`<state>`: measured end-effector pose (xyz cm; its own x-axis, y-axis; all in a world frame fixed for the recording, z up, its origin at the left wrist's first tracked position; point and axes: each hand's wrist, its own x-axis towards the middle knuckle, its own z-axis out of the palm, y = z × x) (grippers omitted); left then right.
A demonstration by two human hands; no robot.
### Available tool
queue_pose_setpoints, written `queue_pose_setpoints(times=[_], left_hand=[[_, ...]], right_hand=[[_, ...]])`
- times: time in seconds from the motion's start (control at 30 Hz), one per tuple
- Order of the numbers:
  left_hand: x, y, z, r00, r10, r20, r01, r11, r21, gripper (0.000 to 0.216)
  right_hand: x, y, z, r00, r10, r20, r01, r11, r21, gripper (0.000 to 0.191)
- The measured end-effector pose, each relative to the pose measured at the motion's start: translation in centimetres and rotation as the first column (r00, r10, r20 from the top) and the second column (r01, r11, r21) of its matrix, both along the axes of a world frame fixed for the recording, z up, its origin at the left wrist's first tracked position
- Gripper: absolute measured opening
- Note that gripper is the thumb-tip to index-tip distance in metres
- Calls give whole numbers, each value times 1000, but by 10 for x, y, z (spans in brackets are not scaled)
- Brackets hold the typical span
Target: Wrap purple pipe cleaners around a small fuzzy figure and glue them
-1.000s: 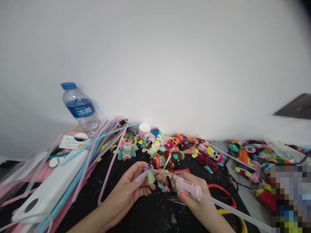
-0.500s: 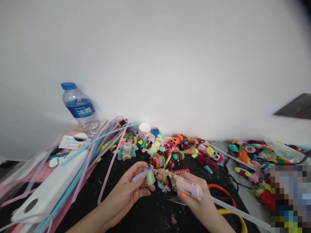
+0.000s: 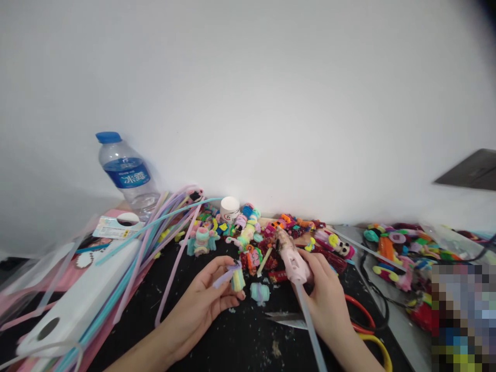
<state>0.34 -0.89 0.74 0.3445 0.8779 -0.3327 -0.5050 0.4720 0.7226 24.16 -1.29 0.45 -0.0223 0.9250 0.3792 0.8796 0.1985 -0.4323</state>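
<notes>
My left hand (image 3: 205, 305) pinches a small pastel pipe-cleaner piece (image 3: 236, 279), yellow and green with a lilac stem sticking out to the left. My right hand (image 3: 323, 299) is closed round a pink glue gun (image 3: 292, 258), its crusted nozzle pointing up and away and a clear glue stick (image 3: 310, 330) trailing toward me. A small mint and pink fuzzy piece (image 3: 259, 292) lies on the black table (image 3: 240, 341) between my hands.
Several colourful pipe-cleaner figures (image 3: 251, 232) crowd the back of the table, more at the right (image 3: 399, 248). Long pastel pipe cleaners (image 3: 155, 232) lie on a white pack at the left. A water bottle (image 3: 126, 175), a white cup (image 3: 230, 208), scissors (image 3: 360, 320).
My right hand has swung the glue gun away from the piece, its nozzle now pointing up and back. The mint fuzzy piece now lies uncovered on the table. My left hand barely moved.
</notes>
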Motion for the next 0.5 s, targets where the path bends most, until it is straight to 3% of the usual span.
queue_pose_setpoints(times=[0.13,0.2,0.27,0.3,0.4,0.5], left_hand=[[1,-1,0,995,-26,-94,33,997,77,20],[1,-1,-3,985,-42,-169,66,989,135,17],[1,-1,-6,970,-50,-239,104,970,219,17],[2,-1,-7,961,-49,-271,124,956,265,16],[3,-3,-10,934,-53,-352,190,911,366,14],[5,-6,-11,900,-62,-431,254,879,404,13]], right_hand=[[1,4,-4,974,-149,169,149,989,14,45],[0,1,-3,971,-151,184,143,988,59,49],[-3,-6,2,993,-26,115,10,991,132,51],[-6,-10,6,993,96,65,-106,980,169,52],[-18,-22,17,901,432,23,-428,882,195,48],[-33,-27,23,784,615,81,-618,760,201,40]])
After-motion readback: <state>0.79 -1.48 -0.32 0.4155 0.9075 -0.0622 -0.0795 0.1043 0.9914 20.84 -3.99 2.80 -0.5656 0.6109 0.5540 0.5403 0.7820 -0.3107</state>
